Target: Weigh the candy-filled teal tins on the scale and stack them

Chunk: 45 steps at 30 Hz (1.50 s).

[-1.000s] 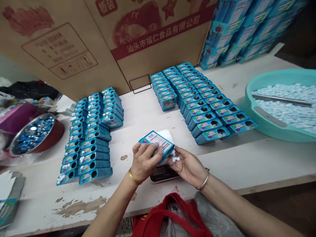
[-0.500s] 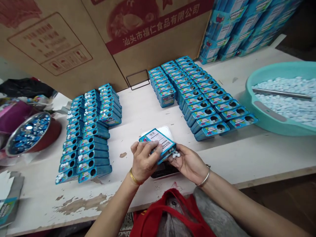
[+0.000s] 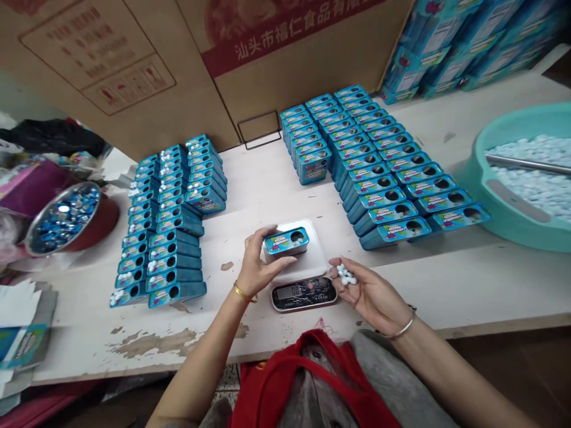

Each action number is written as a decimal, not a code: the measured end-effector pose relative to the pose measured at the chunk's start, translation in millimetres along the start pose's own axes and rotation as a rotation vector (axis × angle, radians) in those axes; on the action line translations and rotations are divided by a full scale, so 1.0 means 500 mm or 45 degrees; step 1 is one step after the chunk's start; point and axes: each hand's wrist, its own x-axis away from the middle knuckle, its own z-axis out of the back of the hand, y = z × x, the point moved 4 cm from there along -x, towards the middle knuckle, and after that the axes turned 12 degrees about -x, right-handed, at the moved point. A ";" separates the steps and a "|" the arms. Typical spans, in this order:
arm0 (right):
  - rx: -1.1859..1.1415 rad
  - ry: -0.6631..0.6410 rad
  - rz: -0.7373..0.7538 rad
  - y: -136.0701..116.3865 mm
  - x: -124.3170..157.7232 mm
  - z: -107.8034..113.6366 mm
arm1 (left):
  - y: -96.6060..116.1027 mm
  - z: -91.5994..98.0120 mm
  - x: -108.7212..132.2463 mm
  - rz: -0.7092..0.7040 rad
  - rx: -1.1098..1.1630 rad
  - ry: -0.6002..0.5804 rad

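Note:
A blue tin [image 3: 286, 241] stands upright on the white scale plate [image 3: 317, 241], its round opening facing up with pale candies showing inside. My left hand [image 3: 261, 264] is around the tin, thumb at the front and fingers at the left and back. Below the plate is the scale's black display panel [image 3: 306, 293]. To the right, my right hand [image 3: 368, 294] is palm up with fingers curled, holding several pale candies [image 3: 345, 275].
Rows of blue tins stand at left [image 3: 172, 238] and right [image 3: 375, 166]. A turquoise basin [image 3: 504, 220] of candies with a metal rod is far right, a metal bowl [image 3: 84, 232] far left. Behind stands a large cardboard box [image 3: 187, 113].
The tin has gone from tipped over my right palm to upright on the scale plate. My right hand has moved away to the right with the candies. The view has shifted slightly.

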 end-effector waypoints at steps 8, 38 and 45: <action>-0.029 0.144 0.016 -0.011 0.010 0.048 | -0.095 0.024 0.067 0.496 0.345 0.263; 0.607 -0.226 0.261 -0.031 0.003 -0.116 | -0.165 -0.011 0.111 0.660 0.282 0.179; 0.725 -0.271 0.385 -0.059 -0.024 -0.186 | -0.154 0.000 0.113 0.647 0.266 0.140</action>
